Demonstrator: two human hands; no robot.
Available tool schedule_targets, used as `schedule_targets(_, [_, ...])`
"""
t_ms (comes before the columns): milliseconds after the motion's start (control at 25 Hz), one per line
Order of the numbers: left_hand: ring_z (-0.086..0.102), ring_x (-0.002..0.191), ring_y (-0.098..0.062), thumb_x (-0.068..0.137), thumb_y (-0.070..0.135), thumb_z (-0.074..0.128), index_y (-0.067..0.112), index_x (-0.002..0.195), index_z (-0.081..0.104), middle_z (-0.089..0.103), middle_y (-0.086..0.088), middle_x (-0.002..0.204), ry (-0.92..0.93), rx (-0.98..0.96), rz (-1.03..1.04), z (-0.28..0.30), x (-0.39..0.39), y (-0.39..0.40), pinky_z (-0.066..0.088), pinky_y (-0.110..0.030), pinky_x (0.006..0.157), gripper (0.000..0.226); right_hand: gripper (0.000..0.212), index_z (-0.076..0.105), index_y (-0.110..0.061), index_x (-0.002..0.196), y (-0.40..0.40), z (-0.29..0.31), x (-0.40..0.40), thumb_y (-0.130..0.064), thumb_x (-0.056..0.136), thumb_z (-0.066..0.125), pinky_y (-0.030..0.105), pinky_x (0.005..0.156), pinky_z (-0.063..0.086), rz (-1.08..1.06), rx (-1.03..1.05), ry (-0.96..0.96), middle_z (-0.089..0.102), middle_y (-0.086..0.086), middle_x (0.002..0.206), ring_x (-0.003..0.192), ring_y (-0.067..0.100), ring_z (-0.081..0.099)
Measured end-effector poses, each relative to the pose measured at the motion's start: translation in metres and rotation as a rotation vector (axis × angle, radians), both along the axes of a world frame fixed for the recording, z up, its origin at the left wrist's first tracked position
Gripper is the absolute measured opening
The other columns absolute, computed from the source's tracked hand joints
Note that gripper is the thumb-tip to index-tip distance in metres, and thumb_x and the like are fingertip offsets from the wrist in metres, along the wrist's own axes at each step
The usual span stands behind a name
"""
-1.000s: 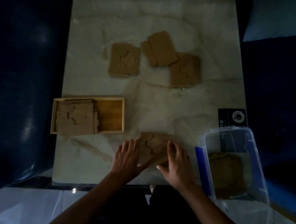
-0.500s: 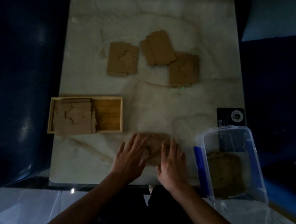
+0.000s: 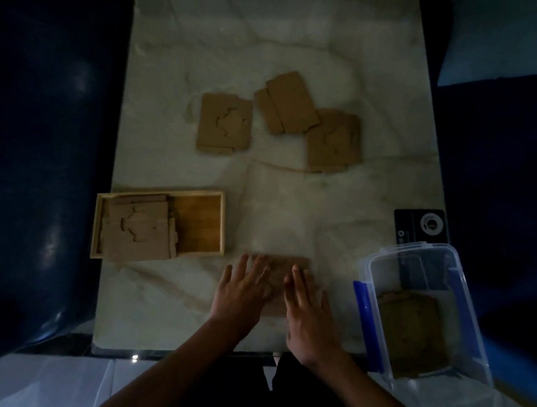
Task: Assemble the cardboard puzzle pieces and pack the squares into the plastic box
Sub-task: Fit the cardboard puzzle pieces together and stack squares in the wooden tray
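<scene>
A brown cardboard puzzle square point(image 3: 282, 267) lies near the front edge of the marble table point(image 3: 276, 40). My left hand point(image 3: 242, 291) and my right hand point(image 3: 308, 309) both press flat on it with straight fingers, covering most of it. The clear plastic box point(image 3: 452, 254) with a blue latch stands at the front right, with cardboard squares point(image 3: 410, 322) lying inside. More cardboard pieces sit in a wooden tray point(image 3: 202, 193) on the left. Further back on the table lie three groups of cardboard: one point(image 3: 225, 123), another point(image 3: 290, 103) and a third point(image 3: 335, 142).
A black card with a white round logo point(image 3: 422, 226) lies behind the plastic box. Dark blue cushions point(image 3: 36, 148) flank the table on both sides. Pale floor tiles point(image 3: 46, 385) show below the table's front edge.
Both hands slid further onto the cardboard square and flattened on it. The square's pieces, seen slightly apart and tilted earlier, now lie squared up under my palms.
</scene>
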State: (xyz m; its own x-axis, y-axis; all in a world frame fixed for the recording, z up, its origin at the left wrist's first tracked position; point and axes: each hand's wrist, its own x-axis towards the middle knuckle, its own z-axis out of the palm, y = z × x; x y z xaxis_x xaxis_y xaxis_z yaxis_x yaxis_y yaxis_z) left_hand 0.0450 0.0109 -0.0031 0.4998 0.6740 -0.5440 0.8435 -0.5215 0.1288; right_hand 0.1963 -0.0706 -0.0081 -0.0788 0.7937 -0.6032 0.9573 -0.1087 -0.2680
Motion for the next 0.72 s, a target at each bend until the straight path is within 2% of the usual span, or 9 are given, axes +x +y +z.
schedule_targets(80, [0.030,0.141,-0.033,0.092,0.040,0.060,0.018,0.146,0.039,0.031,-0.009,0.156,0.018,0.013,-0.015,0.006,0.007,0.006,0.033,-0.051,0.110,0.062,0.099,0.001,-0.011,0.156,0.005,0.002,0.000,-0.023,0.081,0.064,0.054,0.117,0.015,0.005,-0.017,-0.008,-0.017,0.012,0.164,0.150,0.032,-0.009])
schedule_targets(200, [0.055,0.113,-0.033,0.083,0.030,0.072,0.019,0.130,0.058,0.060,-0.012,0.129,-0.034,0.049,-0.100,0.017,0.023,0.019,0.046,-0.050,0.094,0.050,0.083,0.027,-0.007,0.151,0.016,0.008,0.003,-0.020,0.078,0.065,0.053,0.111,0.031,-0.006,0.010,-0.001,0.015,0.017,0.162,0.147,0.035,0.019])
schedule_targets(240, [0.057,0.108,-0.034,0.085,0.026,0.069,0.020,0.128,0.060,0.062,-0.012,0.124,-0.046,0.057,-0.132,0.021,0.029,0.024,0.047,-0.049,0.093,0.044,0.078,0.035,-0.007,0.147,0.021,0.011,0.004,-0.018,0.076,0.066,0.052,0.107,0.038,-0.013,0.033,0.009,0.026,0.017,0.159,0.143,0.036,0.028])
schedule_targets(320, [0.052,0.115,-0.034,0.094,0.024,0.056,0.020,0.130,0.057,0.056,-0.013,0.129,0.013,0.041,-0.150,0.024,0.044,0.036,0.039,-0.049,0.100,0.036,0.070,0.046,-0.013,0.139,0.031,0.017,0.008,-0.018,0.072,0.068,0.048,0.096,0.046,-0.018,0.073,0.037,0.039,0.014,0.149,0.135,0.034,0.040])
schedule_targets(400, [0.046,0.121,-0.033,0.098,0.024,0.047,0.018,0.132,0.055,0.051,-0.013,0.133,0.104,0.022,-0.159,0.022,0.055,0.046,0.033,-0.047,0.104,0.035,0.063,0.049,-0.018,0.133,0.036,0.020,0.011,-0.018,0.073,0.067,0.044,0.093,0.046,-0.019,0.103,0.064,0.041,0.009,0.144,0.133,0.030,0.040])
schedule_targets(560, [0.051,0.119,-0.031,0.092,0.024,0.057,0.020,0.125,0.060,0.058,-0.010,0.125,0.192,-0.027,-0.175,0.025,0.071,0.064,0.038,-0.044,0.099,0.033,0.044,0.054,-0.015,0.129,0.044,0.022,0.021,-0.020,0.086,0.055,0.043,0.097,0.043,-0.007,0.148,0.079,0.046,0.011,0.140,0.128,0.029,0.043])
schedule_targets(720, [0.068,0.091,-0.029,0.093,0.036,0.045,0.018,0.101,0.061,0.070,-0.009,0.100,0.028,0.000,-0.087,0.028,0.079,0.094,0.049,-0.035,0.077,0.026,0.021,0.062,-0.015,0.107,0.071,0.034,0.050,-0.024,0.089,0.054,0.038,0.080,0.050,-0.044,0.264,0.067,0.057,0.009,0.114,0.104,0.026,0.056])
